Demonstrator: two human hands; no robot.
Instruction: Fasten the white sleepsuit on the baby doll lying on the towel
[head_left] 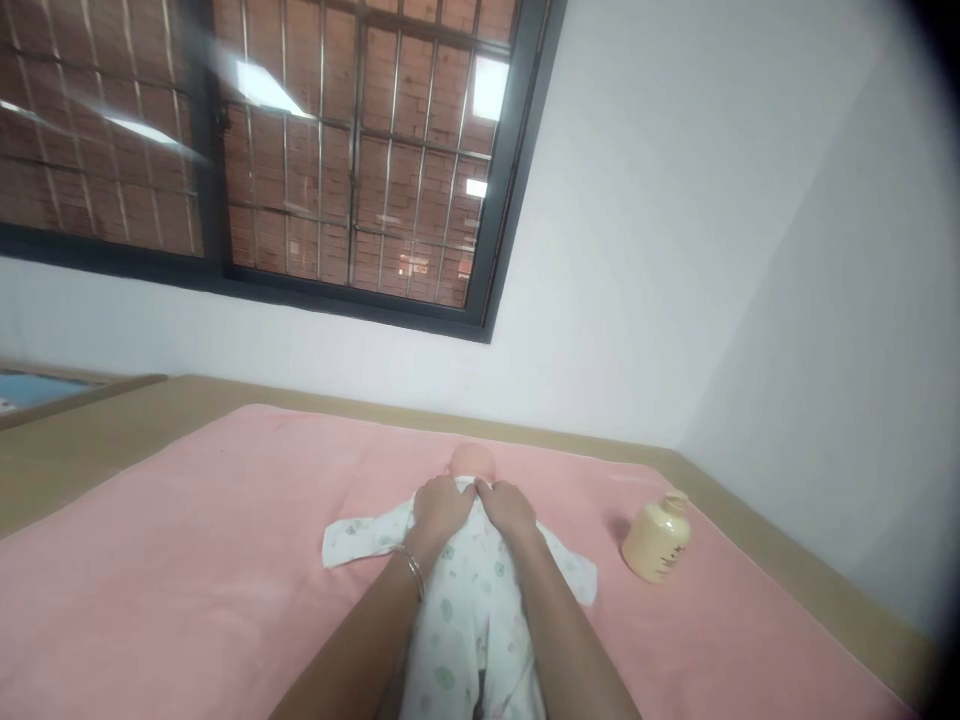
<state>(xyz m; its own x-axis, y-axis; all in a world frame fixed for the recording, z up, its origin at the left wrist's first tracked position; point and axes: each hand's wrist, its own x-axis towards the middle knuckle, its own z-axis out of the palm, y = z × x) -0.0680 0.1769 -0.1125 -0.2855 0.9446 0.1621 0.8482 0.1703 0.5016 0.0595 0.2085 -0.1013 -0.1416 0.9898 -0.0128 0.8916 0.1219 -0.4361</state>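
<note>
A baby doll [472, 462] lies on its back on a pink blanket [187, 560], dressed in a white printed romper [465, 610] with sleeves spread out. My left hand [439, 510], with a silver bangle on the wrist, rests on the doll's chest near the collar, fingers curled onto the fabric. My right hand [510, 510] lies next to it on the other side of the collar, fingers also bent and pressing the cloth. Only the top of the doll's head shows above my hands.
A pale yellow lotion bottle [658, 540] lies tilted on the blanket to the right of the doll. The blanket covers a tan mattress [90, 440] set against white walls. A barred window [300, 150] is above.
</note>
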